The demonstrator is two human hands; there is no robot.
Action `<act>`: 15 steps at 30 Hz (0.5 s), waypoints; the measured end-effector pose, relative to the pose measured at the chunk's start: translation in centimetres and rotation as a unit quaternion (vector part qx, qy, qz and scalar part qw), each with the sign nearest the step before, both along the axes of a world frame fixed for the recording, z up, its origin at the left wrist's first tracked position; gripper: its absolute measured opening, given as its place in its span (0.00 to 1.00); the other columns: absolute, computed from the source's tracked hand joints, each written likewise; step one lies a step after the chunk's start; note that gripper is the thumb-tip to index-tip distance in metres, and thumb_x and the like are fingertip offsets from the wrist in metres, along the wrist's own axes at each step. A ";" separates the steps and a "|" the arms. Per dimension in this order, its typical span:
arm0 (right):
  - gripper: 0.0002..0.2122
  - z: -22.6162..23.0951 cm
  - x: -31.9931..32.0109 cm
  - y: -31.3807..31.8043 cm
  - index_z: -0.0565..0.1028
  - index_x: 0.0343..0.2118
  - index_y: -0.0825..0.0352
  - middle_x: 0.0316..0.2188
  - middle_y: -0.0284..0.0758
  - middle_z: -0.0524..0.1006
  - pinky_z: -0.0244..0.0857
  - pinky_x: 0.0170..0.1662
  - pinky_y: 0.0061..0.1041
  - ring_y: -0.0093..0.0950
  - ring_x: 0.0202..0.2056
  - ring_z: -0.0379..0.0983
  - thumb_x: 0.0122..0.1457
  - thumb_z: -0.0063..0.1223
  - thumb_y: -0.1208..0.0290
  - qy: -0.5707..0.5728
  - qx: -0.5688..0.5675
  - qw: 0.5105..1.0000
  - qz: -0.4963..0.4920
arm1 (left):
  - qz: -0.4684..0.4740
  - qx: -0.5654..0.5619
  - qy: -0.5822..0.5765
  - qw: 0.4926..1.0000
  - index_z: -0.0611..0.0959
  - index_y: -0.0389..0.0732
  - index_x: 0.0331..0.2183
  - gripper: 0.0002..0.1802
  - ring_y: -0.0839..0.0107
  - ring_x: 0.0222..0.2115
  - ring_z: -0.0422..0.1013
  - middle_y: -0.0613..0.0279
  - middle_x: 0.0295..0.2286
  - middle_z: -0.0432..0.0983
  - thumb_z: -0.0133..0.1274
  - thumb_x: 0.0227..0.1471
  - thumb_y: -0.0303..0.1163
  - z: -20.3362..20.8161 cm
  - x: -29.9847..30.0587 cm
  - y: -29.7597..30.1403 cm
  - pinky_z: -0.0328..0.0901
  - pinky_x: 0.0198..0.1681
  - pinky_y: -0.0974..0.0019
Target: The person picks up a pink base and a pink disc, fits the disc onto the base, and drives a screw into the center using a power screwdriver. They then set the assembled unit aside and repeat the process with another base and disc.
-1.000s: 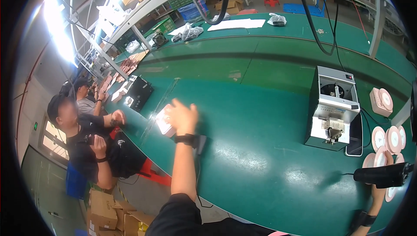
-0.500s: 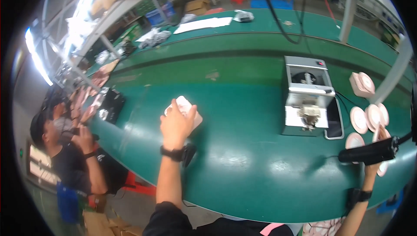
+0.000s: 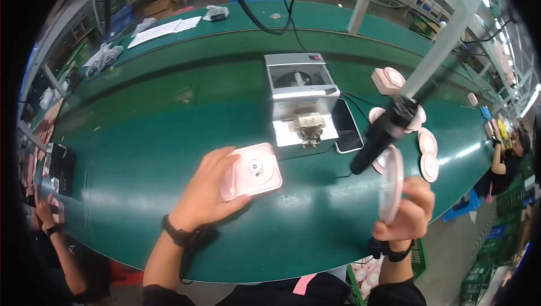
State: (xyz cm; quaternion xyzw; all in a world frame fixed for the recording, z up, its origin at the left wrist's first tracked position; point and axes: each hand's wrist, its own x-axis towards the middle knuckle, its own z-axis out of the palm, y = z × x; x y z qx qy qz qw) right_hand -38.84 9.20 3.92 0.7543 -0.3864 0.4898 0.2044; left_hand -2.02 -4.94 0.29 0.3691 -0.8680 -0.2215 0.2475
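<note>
My left hand (image 3: 205,193) grips a pale pink square housing (image 3: 265,179) by its left side, fingers along the far edge and thumb along the near one. A round recess with a small metal centre faces up in it. Raised over the table on the right, my right hand (image 3: 408,210) pinches a pink-and-white round disc (image 3: 393,185), turned nearly edge-on. Just beyond that disc hangs a black cylindrical powered screwdriver (image 3: 386,134), apart from my fingers. It partly hides several similar pink discs (image 3: 428,165) lying on the table.
A grey metal screw feeder (image 3: 301,106) stands beyond my hands, with a flat black-screened device (image 3: 347,128) at its right. Pink parts are stacked (image 3: 389,80) near a slanted post (image 3: 445,35). A green crate (image 3: 418,258) of pink parts sits below the table edge. Co-workers sit at both sides.
My view has swung to the right. My right hand has come back from the group of discs with one disc in it. The housing in my left hand is now closer to the screw feeder.
</note>
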 end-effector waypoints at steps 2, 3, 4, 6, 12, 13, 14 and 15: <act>0.18 -0.3 0.9 -0.6 0.77 0.34 0.69 0.38 0.47 0.79 0.71 0.36 0.38 0.41 0.33 0.76 0.54 0.66 0.57 -0.001 0.027 1.000 -0.012 | -0.038 0.068 0.002 0.997 0.72 0.36 0.57 0.44 0.43 0.61 0.60 0.39 0.59 0.64 0.72 0.39 0.39 0.4 -0.2 0.3 0.57 0.64 0.49; 0.13 -0.3 1.7 -1.4 0.78 0.30 0.68 0.33 0.42 0.80 0.71 0.36 0.37 0.41 0.33 0.76 0.52 0.67 0.63 -0.011 0.064 0.998 -0.026 | -0.046 0.074 0.017 0.996 0.72 0.37 0.56 0.44 0.43 0.61 0.60 0.41 0.58 0.65 0.72 0.38 0.38 0.2 -0.4 0.6 0.58 0.64 0.49; 0.10 -0.7 1.9 -2.2 0.79 0.30 0.67 0.33 0.39 0.80 0.72 0.36 0.36 0.40 0.33 0.77 0.48 0.68 0.70 0.012 0.089 0.996 -0.024 | -0.056 0.079 0.021 0.995 0.72 0.37 0.56 0.44 0.43 0.61 0.60 0.41 0.58 0.65 0.72 0.38 0.38 0.2 -0.8 0.9 0.58 0.64 0.49; 0.16 -1.8 2.4 -3.7 0.80 0.34 0.66 0.38 0.38 0.80 0.70 0.46 0.38 0.40 0.40 0.77 0.43 0.72 0.67 0.038 0.175 0.984 0.012 | -0.060 0.065 0.023 0.996 0.71 0.38 0.57 0.46 0.42 0.61 0.59 0.41 0.59 0.64 0.73 0.37 0.38 0.0 -1.0 1.6 0.58 0.64 0.48; 0.33 -4.4 5.5 -2.9 0.75 0.54 0.64 0.59 0.47 0.67 0.59 0.62 0.46 0.49 0.60 0.63 0.45 0.75 0.57 0.074 0.418 0.905 0.039 | -0.091 0.080 0.040 0.992 0.70 0.38 0.58 0.47 0.42 0.62 0.58 0.41 0.59 0.63 0.73 0.37 0.38 -0.6 -1.8 2.6 0.58 0.64 0.47; 0.32 -4.7 5.6 -2.9 0.75 0.54 0.64 0.59 0.48 0.67 0.58 0.64 0.47 0.50 0.61 0.63 0.46 0.75 0.59 0.068 0.410 0.909 0.037 | -0.095 0.072 0.047 0.992 0.71 0.38 0.57 0.47 0.42 0.61 0.59 0.41 0.59 0.64 0.73 0.36 0.38 -0.6 -1.7 2.5 0.59 0.63 0.48; 0.32 -4.8 5.8 -2.8 0.74 0.54 0.64 0.59 0.48 0.66 0.57 0.65 0.47 0.51 0.61 0.62 0.47 0.75 0.60 0.062 0.401 0.913 0.035 | -0.092 0.074 0.048 0.992 0.71 0.38 0.57 0.47 0.42 0.61 0.59 0.41 0.59 0.64 0.73 0.36 0.38 -0.5 -1.6 2.5 0.59 0.63 0.48; 0.31 -4.8 5.7 -2.8 0.73 0.56 0.66 0.61 0.50 0.65 0.57 0.65 0.47 0.53 0.63 0.61 0.49 0.73 0.64 0.033 0.407 0.913 0.019 | -0.093 0.074 0.048 0.992 0.72 0.38 0.57 0.46 0.43 0.61 0.60 0.42 0.59 0.65 0.73 0.36 0.38 -0.5 -1.5 2.4 0.60 0.63 0.49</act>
